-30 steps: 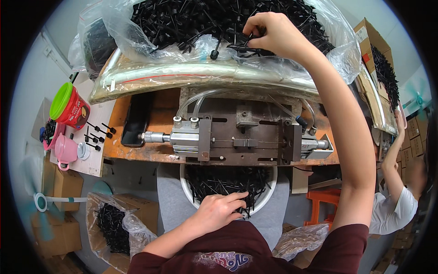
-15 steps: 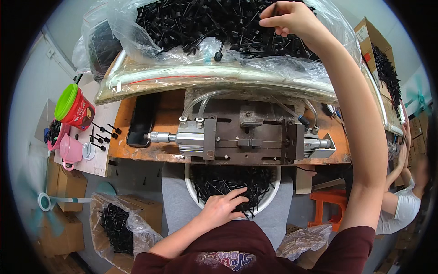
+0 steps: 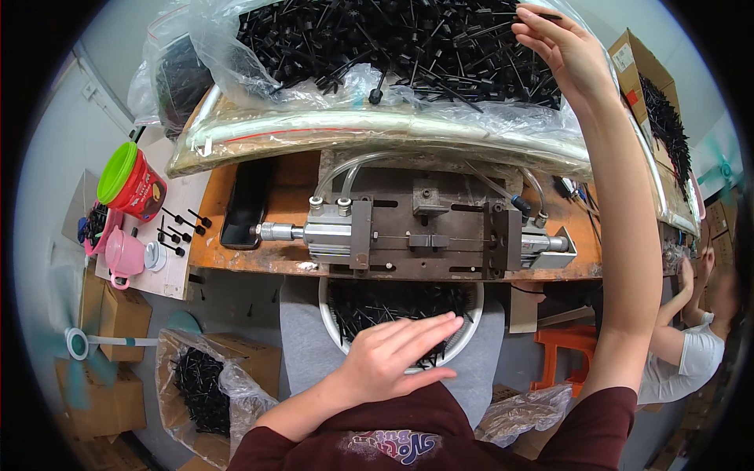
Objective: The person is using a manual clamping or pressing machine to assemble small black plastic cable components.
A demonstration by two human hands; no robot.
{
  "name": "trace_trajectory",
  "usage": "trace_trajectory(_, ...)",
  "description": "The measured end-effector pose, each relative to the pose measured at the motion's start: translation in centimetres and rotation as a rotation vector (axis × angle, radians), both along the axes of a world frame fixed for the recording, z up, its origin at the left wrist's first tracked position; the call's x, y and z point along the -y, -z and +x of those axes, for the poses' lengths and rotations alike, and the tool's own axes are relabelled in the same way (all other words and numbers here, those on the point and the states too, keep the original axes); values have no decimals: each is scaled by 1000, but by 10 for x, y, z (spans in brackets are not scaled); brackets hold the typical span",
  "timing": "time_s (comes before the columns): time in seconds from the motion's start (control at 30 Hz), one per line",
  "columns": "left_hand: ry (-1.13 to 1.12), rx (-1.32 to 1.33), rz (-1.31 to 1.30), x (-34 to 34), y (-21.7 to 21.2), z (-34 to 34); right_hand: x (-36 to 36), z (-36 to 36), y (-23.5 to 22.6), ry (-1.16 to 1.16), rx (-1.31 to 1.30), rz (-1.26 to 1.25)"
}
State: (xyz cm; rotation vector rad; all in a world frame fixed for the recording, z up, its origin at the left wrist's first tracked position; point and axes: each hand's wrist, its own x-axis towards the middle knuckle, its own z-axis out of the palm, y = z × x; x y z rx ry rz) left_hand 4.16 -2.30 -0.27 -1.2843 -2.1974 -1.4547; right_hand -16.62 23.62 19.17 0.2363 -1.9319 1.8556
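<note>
Your right hand is up behind the metal machine, off to its right, over the side of the big heap of black pieces. The fingertips look pinched together on one thin black piece. I cannot tell how tight that pinch is. If it is too loose, the piece could slip and drop into the heap, and you would have to hunt for it. Its thin stem could also catch on other stems and drag some along.

Your left hand is on the near side of the machine, over the white basket in your lap. Its fingers are stretched out almost straight, with the thumb apart, and I see nothing in them. I cannot tell what is under the palm. The basket holds lots of black sticks, so a push from that hand or a wiggle of your legs could tip some out.

Behind the machine, one loose piece lies on the front edge of the plastic bag. A tug on the bag could make it fall toward the machine. Your right arm reaches past the machine's right end, so if it swings left, it could bump the clear hose there
</note>
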Motion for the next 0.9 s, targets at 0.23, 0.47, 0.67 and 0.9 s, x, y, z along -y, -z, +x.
trace_trajectory(0.23, -251, 178, 431, 15, -36, -19, 47, 110, 47, -394, 146, 53)
trace_trajectory(0.47, -68, 447, -16, 1, -33, -12, 74, 192, 118, -554, 553, -136)
trace_trajectory(0.67, 61, 1169, 449, 2, -9, -11, 78, 213, 153, -165, 164, 198)
trace_trajectory(0.9, 80, 1079, 490, -6, -2, -13, 86, 222, 171, -102, -294, 707)
